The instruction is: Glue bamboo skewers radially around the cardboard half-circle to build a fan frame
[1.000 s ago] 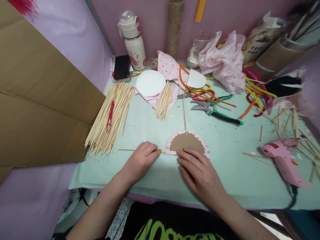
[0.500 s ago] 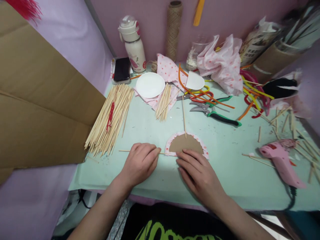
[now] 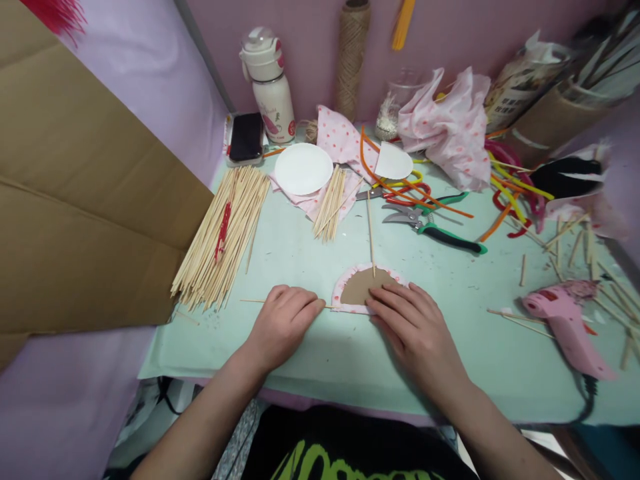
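The left hand (image 3: pixel 287 327) has its grip clamped on a thin stick (image 3: pixel 253 301), thumb and fingers pinched together, with the stick lying sideways and its right end reaching the corner of a half-round card (image 3: pixel 357 288) just right of that grip; whether the tip overlaps the card or only meets its edge is hard to tell. The right hand (image 3: pixel 417 327) clamps nothing: its fingers lie outstretched over the card's right part. For good work here, the left grip should be light and close to the tip, the stick in line with the straight edge, while the right hand bears down evenly so the card cannot turn. A second stick (image 3: pixel 371 233), beyond the hands, overlaps the curved edge and could easily be knocked askew. The pale green desk (image 3: pixel 320 373) is bare just below the grips, with specks and trimmings scattered about. Left of the left grip lies a big heap of sticks (image 3: pixel 223 247), beside a large cardboard sheet (image 3: pixel 90 200); well right of the right hand sits a pink glue gun (image 3: pixel 570 320). Farther beyond both are garden clippers (image 3: pixel 440 237), a white disc (image 3: pixel 303 169), a bottle (image 3: pixel 273 93) and a twine roll (image 3: pixel 353 60) near a pinkish wall (image 3: pixel 310 40).
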The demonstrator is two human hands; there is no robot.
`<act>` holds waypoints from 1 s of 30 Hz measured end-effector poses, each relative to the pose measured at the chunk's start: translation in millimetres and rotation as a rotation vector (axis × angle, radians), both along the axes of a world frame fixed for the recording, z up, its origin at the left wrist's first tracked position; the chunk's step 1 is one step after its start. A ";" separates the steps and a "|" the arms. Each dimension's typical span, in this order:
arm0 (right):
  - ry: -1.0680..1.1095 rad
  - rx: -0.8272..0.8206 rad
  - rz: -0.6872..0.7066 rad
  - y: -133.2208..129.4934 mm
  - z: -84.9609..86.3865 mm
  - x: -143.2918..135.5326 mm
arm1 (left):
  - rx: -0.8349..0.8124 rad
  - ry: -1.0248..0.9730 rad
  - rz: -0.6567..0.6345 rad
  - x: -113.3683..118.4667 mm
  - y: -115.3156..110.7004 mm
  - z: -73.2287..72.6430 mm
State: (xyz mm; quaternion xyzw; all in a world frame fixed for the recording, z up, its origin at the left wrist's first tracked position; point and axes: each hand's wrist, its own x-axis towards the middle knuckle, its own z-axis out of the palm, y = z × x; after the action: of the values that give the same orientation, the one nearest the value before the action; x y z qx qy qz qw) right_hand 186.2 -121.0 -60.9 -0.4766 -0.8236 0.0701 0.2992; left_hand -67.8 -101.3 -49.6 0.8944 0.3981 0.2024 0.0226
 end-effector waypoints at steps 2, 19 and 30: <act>0.001 -0.010 0.000 0.1 -1.5 1.0 | -0.001 0.010 -0.006 -0.8 0.5 -0.6; 0.011 -0.008 0.002 0.4 -3.8 1.8 | -0.354 -0.081 0.103 -2.2 -2.5 -5.2; 0.020 -0.010 0.004 -0.3 -4.1 1.3 | -0.347 -0.095 0.048 2.5 -0.6 0.7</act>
State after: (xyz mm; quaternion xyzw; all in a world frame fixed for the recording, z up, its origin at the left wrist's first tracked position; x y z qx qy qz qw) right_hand 187.5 -121.3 -65.1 -0.4759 -0.8211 0.0795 0.3050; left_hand -65.3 -101.9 -48.9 0.8568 0.4468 0.1733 0.1903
